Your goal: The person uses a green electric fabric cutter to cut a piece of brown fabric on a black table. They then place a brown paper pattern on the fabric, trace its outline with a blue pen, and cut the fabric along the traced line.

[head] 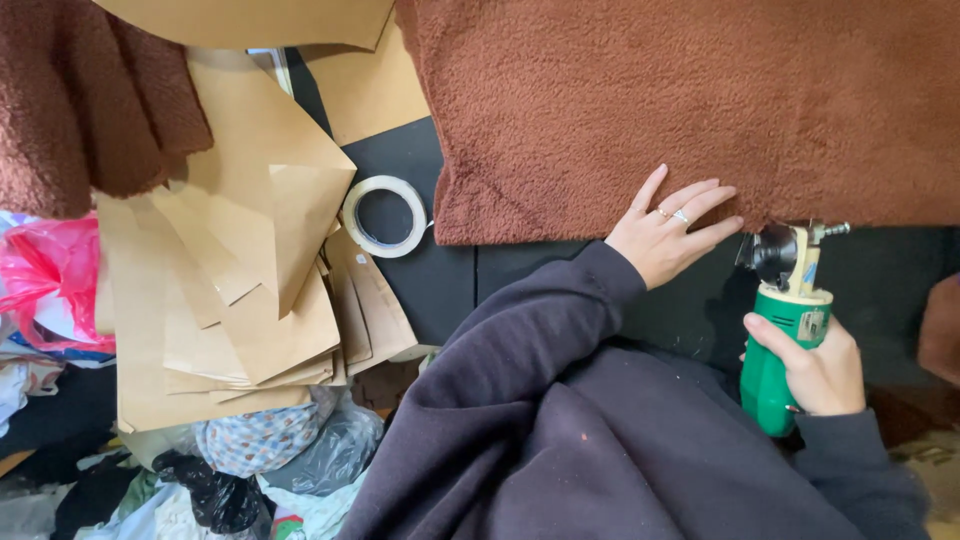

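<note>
Brown fleece fabric (690, 100) lies flat on the dark table (440, 280) and covers most of the upper right part of the view; its lower edge runs straight across, just above the person's hands. On this edge rests the left hand (670, 232), palm down, with the fingers stretched out, lying close to each other and only slightly fanned, and with rings on two of them. Just beside these fingertips stands the green electric cutter (785, 335), its round blade at the top touching the fabric edge. The right hand (815, 370) grips the green handle from the right side, the fingers wrapped tight around it and the thumb laid across the front. Both arms wear dark sleeves (560, 400).

To the left of the fabric, a roll of tape (385, 216) lies on the table, apart from the cloth. Further left is a pile of brown paper pattern pieces (250, 260), overlapping one another. One more piece of brown fleece (80, 100) hangs in the upper left corner. Below the table edge I see a pink plastic bag (50, 280) and mixed cloth scraps (250, 450).
</note>
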